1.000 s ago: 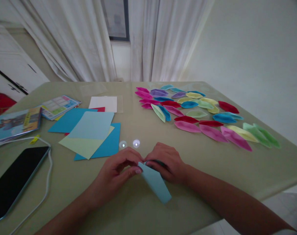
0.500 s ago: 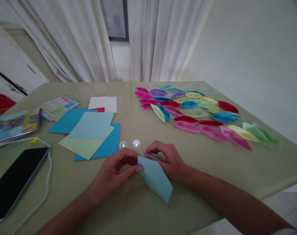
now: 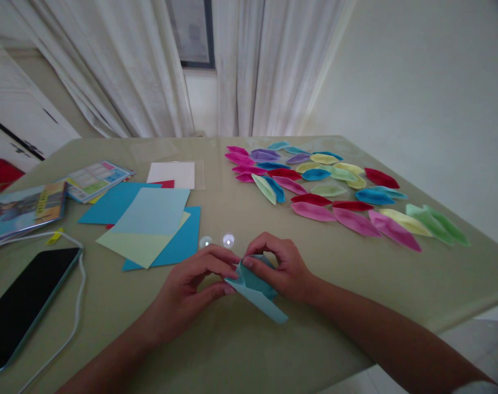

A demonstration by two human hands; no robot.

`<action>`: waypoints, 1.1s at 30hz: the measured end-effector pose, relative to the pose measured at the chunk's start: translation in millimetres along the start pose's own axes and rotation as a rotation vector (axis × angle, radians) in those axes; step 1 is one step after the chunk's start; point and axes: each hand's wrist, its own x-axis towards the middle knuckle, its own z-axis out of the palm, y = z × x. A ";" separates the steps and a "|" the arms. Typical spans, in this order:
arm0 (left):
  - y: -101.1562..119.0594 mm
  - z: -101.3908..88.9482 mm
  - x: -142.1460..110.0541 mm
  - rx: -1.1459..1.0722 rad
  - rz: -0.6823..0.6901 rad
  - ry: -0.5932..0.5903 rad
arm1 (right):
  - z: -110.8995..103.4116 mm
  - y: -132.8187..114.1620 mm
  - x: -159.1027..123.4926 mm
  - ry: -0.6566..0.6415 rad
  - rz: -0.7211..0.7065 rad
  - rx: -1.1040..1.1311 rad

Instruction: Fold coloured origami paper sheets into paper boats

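A folded light blue paper (image 3: 259,301) is between the two hands, over the near part of the surface (image 3: 302,350), opened so that one flap slants toward the viewer. The left hand (image 3: 191,287) has its thumb and fingers nearly closed on the paper's left corner. The right hand (image 3: 284,268) pinches the paper's upper edge between thumb and curled index finger. Beyond the left hand, loose coloured sheets (image 3: 154,210) overlap, with a phone (image 3: 31,306) and white cable (image 3: 79,295) nearer. Folded coloured pieces (image 3: 358,221) spread across the far right.
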 end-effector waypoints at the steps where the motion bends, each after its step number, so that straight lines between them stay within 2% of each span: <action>1: -0.2 -0.1 -0.2 0.010 0.015 0.004 | 0.0 0.2 -0.1 0.004 -0.004 -0.006; 9: -1.7 -0.8 -2.4 0.111 0.072 -0.008 | 0.9 0.9 -0.2 0.022 -0.038 -0.006; 15: -0.1 -0.2 -2.9 0.326 0.130 -0.087 | 2.6 3.8 -2.0 -0.024 -0.060 -0.003; 19: -1.2 -0.4 -2.3 0.324 0.136 -0.018 | 3.0 5.8 -1.8 -0.040 -0.045 0.000; 21: -2.6 -1.2 -3.0 0.306 0.118 0.002 | 1.2 4.6 0.1 -0.056 -0.052 0.022; 27: -2.5 -2.8 -5.6 0.296 -0.011 0.042 | -15.2 -3.5 10.7 -0.220 -0.036 0.225; 29: -1.6 -2.6 -5.4 0.309 -0.038 0.049 | -19.4 -4.5 12.9 -0.233 -0.056 0.258; 33: -2.3 -2.4 -5.4 0.360 -0.067 0.096 | -17.6 -2.5 13.5 -0.199 -0.109 0.166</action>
